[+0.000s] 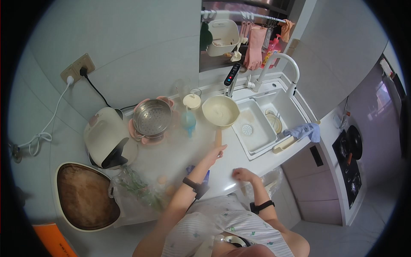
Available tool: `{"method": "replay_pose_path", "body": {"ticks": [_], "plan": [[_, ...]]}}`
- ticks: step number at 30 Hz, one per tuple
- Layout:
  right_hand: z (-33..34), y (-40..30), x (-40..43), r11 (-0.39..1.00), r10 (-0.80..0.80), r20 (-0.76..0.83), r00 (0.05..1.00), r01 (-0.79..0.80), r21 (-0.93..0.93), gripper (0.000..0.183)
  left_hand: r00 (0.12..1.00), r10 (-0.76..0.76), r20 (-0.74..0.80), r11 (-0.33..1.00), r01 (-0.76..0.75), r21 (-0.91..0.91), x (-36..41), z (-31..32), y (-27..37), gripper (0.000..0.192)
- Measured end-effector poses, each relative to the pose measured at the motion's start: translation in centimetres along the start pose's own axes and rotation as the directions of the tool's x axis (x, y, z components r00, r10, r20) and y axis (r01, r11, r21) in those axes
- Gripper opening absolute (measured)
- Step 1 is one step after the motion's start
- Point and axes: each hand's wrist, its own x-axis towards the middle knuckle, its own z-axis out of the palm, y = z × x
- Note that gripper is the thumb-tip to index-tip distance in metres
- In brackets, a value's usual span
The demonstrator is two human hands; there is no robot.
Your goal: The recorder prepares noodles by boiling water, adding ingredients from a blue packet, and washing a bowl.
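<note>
My left hand (pixel 215 154), with a ring on one finger, is at the near end of a light wooden handle (pixel 218 138). Whether its fingers close on the handle is unclear. That handle meets a cream-coloured pan (pixel 221 110) with a pale inside, set beside the sink. My right hand (pixel 243 174) is loosely curled over the counter's front edge, and no object shows in it. A blue packet (pixel 205 176) lies partly under my left forearm. Left of the pan are a light blue plastic item (pixel 188 121) and a cup with a cream lid (pixel 191 101).
The double sink (pixel 253 128) holds a dish (pixel 273 124); a blue cloth (pixel 303 131) hangs over its edge. At left are a steel steamer basket (pixel 153 117), a white appliance (pixel 107 138), bagged greens (pixel 135 183) and a brown-surfaced board (pixel 86 196). A stove (pixel 346 170) is at right.
</note>
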Motion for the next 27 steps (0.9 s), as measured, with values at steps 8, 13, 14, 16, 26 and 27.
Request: {"method": "replay_pose_path", "body": {"ticks": [8, 13, 14, 16, 26, 27], "plan": [[2.4, -0.2, -0.2, 0.988, -0.014, -0.601, 0.799, -0.081, -0.13, 0.015, 1.0, 0.008, 0.007, 1.0, -0.008, 0.0, -0.1, 0.0, 0.0, 0.032], [3.3, 0.3, -0.6, 0.999, -0.032, -0.765, 0.643, 0.044, -0.005, 0.016, 1.0, 0.013, 0.003, 1.0, -0.013, -0.004, -0.5, 0.1, 0.4, 0.03], [3.3, 0.3, -0.7, 0.996, -0.017, -0.766, 0.643, 0.076, 0.041, 0.015, 1.0, 0.01, 0.002, 1.0, -0.01, 0.0, -0.5, 0.1, 0.5, 0.03], [3.4, 0.5, -0.8, 0.991, -0.002, -0.767, 0.641, 0.106, 0.086, 0.014, 1.0, 0.008, 0.003, 1.0, -0.008, 0.005, -0.5, 0.1, 0.4, 0.03], [3.8, 0.8, -0.4, 0.99, -0.028, -0.806, 0.591, 0.127, 0.058, 0.013, 1.0, 0.011, 0.005, 1.0, -0.011, -0.004, -0.3, 0.2, 0.3, 0.029], [3.8, 0.6, -0.5, 0.991, -0.041, -0.811, 0.584, 0.124, 0.04, 0.013, 1.0, 0.009, -0.001, 1.0, -0.009, -0.004, -0.3, 0.2, 0.3, 0.029]]}}
